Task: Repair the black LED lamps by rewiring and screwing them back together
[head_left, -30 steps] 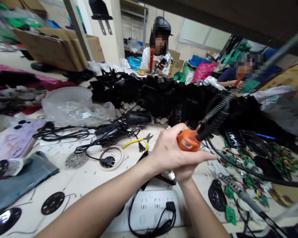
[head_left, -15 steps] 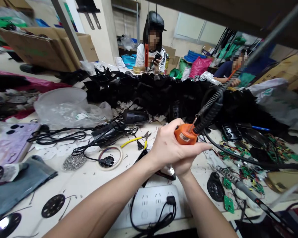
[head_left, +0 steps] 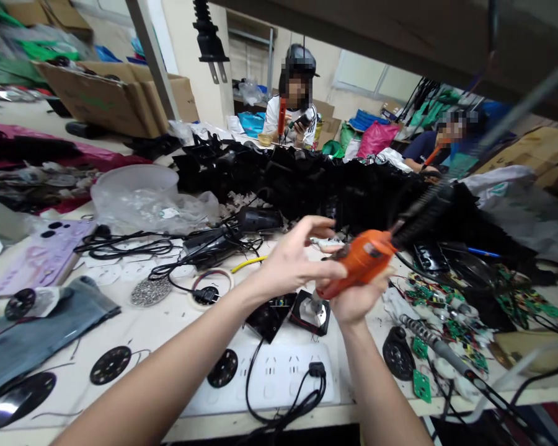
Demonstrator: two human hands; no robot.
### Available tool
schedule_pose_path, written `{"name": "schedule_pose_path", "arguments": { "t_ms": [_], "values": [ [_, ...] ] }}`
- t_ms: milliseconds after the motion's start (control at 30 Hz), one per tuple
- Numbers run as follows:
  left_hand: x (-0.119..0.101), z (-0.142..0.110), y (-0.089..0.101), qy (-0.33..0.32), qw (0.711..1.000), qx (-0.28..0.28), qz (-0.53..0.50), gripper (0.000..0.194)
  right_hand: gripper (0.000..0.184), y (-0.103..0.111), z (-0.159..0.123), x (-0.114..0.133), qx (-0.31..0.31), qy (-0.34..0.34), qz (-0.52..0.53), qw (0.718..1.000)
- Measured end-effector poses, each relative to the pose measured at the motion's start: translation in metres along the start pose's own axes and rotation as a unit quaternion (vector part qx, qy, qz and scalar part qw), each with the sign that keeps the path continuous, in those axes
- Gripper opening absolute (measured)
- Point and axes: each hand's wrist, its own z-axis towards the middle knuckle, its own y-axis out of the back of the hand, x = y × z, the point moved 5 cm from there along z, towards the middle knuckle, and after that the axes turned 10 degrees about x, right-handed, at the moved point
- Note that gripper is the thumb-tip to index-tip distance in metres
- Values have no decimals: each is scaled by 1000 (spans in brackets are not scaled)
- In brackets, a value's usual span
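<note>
An orange electric screwdriver (head_left: 369, 257) lies tilted in my right hand (head_left: 356, 303), whose fingers wrap it from below. Its cord runs up to the right from the rear end. My left hand (head_left: 295, 257) is beside it, fingers spread and curved, the thumb against the tool's side. Below the tool's front end is a small black square housing (head_left: 297, 316) with a silvery round part inside. Whether the bit touches it, I cannot tell. Just left of that sits an open black case (head_left: 267, 319) with a circuit board, partly behind my left wrist.
A white power strip (head_left: 283, 387) with a plugged-in black cord lies at the front edge. Green circuit boards and a soldering iron (head_left: 446, 350) are on the right. Black plastic parts (head_left: 279, 173) are heaped across the back. A person (head_left: 291, 118) sits opposite, another farther right.
The screwdriver has tipped over and its orange body shows more. My left hand has loosened from around it and its fingers have spread. The view has shifted slightly.
</note>
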Motion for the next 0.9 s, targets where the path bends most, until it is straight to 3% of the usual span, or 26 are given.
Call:
{"name": "schedule_pose_path", "arguments": {
  "t_ms": [100,200,367,500,600,700,833,900],
  "values": [
    [18,-36,27,40,987,-44,152,37,88,11,-9,19,13,22,65,998],
    [37,-70,38,96,961,-49,256,21,89,26,-12,25,-35,39,24,998],
    [45,-109,45,137,942,-67,298,20,84,51,-10,8,-121,23,-63,990],
    [46,-128,63,176,930,-96,308,24,87,74,-11,-1,-201,6,-80,976],
    [51,-126,75,201,909,-103,351,26,87,86,-14,-4,-223,1,-109,969],
    [57,-105,76,196,882,-69,423,25,86,96,-18,-7,-235,12,-131,963],
    [62,-70,62,189,848,0,495,28,80,108,-23,-7,-220,-3,-217,951],
    [61,-58,51,188,851,28,489,28,73,114,-30,-3,-222,-9,-277,935]
  ]
}}
